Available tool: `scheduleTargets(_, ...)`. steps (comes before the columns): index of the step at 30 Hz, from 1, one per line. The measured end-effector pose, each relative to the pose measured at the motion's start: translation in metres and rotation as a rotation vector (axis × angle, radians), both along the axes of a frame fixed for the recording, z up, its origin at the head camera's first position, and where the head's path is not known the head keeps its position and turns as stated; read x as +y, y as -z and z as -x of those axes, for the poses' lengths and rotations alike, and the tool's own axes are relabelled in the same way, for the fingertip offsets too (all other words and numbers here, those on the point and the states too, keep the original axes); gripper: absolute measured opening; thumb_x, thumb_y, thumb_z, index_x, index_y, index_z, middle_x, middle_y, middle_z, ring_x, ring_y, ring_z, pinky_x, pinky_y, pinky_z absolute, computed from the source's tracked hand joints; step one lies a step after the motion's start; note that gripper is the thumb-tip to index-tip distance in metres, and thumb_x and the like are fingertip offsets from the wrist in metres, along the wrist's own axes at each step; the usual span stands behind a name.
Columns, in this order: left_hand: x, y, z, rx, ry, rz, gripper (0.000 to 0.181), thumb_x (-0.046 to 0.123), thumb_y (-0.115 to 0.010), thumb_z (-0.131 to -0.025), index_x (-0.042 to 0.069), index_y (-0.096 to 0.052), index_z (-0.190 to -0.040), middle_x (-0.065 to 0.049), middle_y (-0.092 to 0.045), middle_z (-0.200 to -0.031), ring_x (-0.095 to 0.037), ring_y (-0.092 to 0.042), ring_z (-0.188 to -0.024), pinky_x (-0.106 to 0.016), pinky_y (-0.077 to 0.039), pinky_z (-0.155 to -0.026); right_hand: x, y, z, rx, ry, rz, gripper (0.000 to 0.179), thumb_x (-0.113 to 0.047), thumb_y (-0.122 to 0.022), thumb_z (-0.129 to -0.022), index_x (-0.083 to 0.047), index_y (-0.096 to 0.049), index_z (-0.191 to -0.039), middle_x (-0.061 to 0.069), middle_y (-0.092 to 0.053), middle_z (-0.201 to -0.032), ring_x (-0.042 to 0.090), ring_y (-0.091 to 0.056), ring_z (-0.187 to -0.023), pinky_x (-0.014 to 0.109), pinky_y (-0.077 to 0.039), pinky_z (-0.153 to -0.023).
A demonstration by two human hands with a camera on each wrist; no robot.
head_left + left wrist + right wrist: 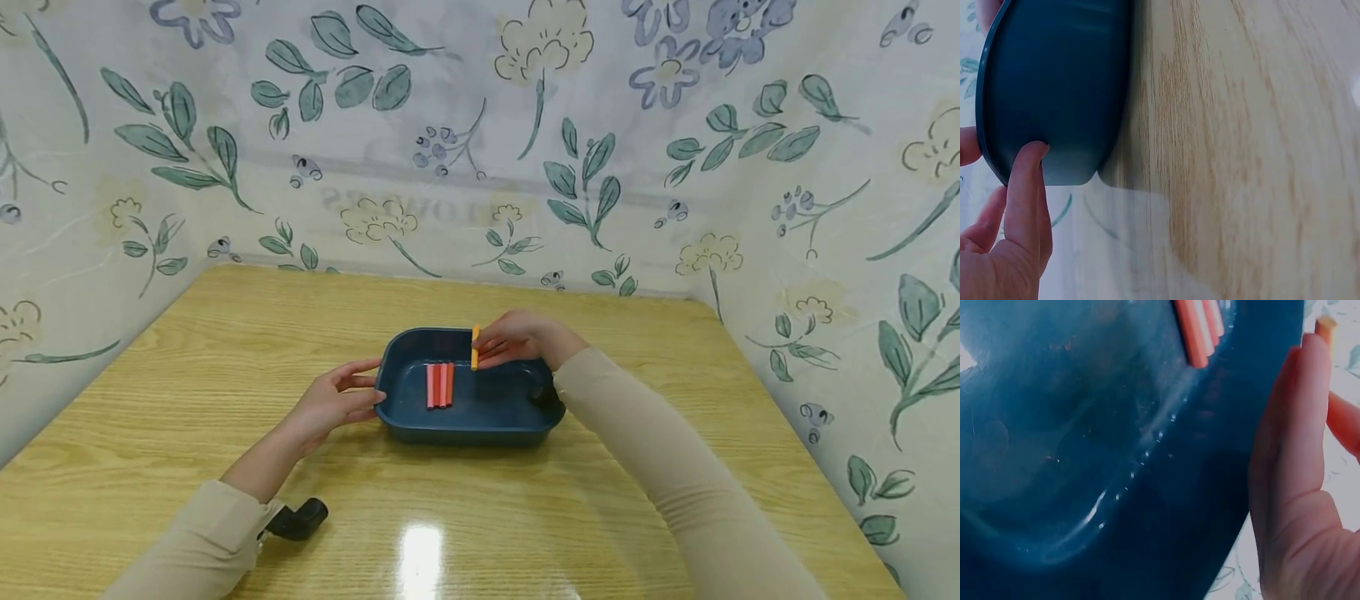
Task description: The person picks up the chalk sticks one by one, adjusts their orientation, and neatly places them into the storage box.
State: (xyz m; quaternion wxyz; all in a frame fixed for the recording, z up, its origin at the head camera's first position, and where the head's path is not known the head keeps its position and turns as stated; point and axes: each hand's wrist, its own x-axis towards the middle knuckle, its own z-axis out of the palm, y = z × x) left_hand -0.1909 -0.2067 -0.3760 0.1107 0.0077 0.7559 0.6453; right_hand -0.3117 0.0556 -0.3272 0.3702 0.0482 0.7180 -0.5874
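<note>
A dark blue rectangular basin (472, 435) with rounded corners stands on the wooden table. Its left end is held at the rim by my left hand (330, 402); the left wrist view has a fingertip (1034, 153) against the outer wall. Over the basin's back part, my right hand (517, 337) pinches a thin yellow-orange stick (475, 354), upright in the head view. Only the stick's tip shows past the fingers in the right wrist view. Several pink and red sticks (440, 386) lie side by side on the basin floor, left of the right hand.
The wooden table (225, 358) extends around the basin. A floral cloth (450, 167) hangs behind and along both sides. At the left cuff, a black curved piece (298, 521) sticks out over the table. Light glares off the tabletop near the front.
</note>
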Motion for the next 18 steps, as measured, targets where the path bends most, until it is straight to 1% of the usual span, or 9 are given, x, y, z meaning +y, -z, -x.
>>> scheduleTargets(4,0.0,0.0,-0.001,-0.002,-0.001,-0.008,0.063,0.008,-0.062,-0.089,-0.001,-0.031,-0.143,-0.027,-0.04,-0.126,-0.018,-0.061,-0.09,-0.037,-0.052,-0.082,-0.007,0.006,0.001,-0.017,-0.021,-0.034,0.035,0.002,-0.06,-0.088,0.009,-0.051,-0.121,0.02,-0.055,-0.109,0.028,-0.06,-0.089,0.035,-0.054,-0.078)
scheduleTargets(9,0.001,0.0,-0.001,-0.013,-0.005,-0.014,0.063,0.008,-0.062,-0.088,-0.001,-0.031,-0.142,-0.028,-0.04,-0.126,-0.018,-0.061,-0.089,-0.036,-0.052,-0.081,-0.015,0.013,0.002,-0.035,-0.023,-0.084,0.027,0.003,-0.063,-0.086,0.01,-0.058,-0.111,0.019,-0.061,-0.094,0.026,-0.064,-0.078,0.033,-0.055,-0.072)
scheduleTargets(13,0.001,0.0,0.0,-0.013,-0.007,-0.008,0.063,0.007,-0.062,-0.088,0.0,-0.032,-0.142,-0.028,-0.04,-0.126,-0.017,-0.061,-0.088,-0.036,-0.052,-0.081,-0.02,0.021,0.002,-0.068,-0.026,-0.096,0.022,0.004,-0.062,-0.085,0.01,-0.06,-0.106,0.019,-0.062,-0.089,0.025,-0.064,-0.074,0.032,-0.056,-0.07)
scheduleTargets(18,0.003,-0.002,0.001,-0.013,-0.007,-0.002,0.063,0.008,-0.063,-0.088,0.0,-0.032,-0.143,-0.028,-0.04,-0.127,-0.018,-0.061,-0.09,-0.035,-0.053,-0.08,-0.022,0.029,0.002,-0.089,-0.018,-0.114,0.018,0.006,-0.062,-0.085,0.01,-0.061,-0.102,0.018,-0.062,-0.084,0.024,-0.064,-0.068,0.031,-0.056,-0.067)
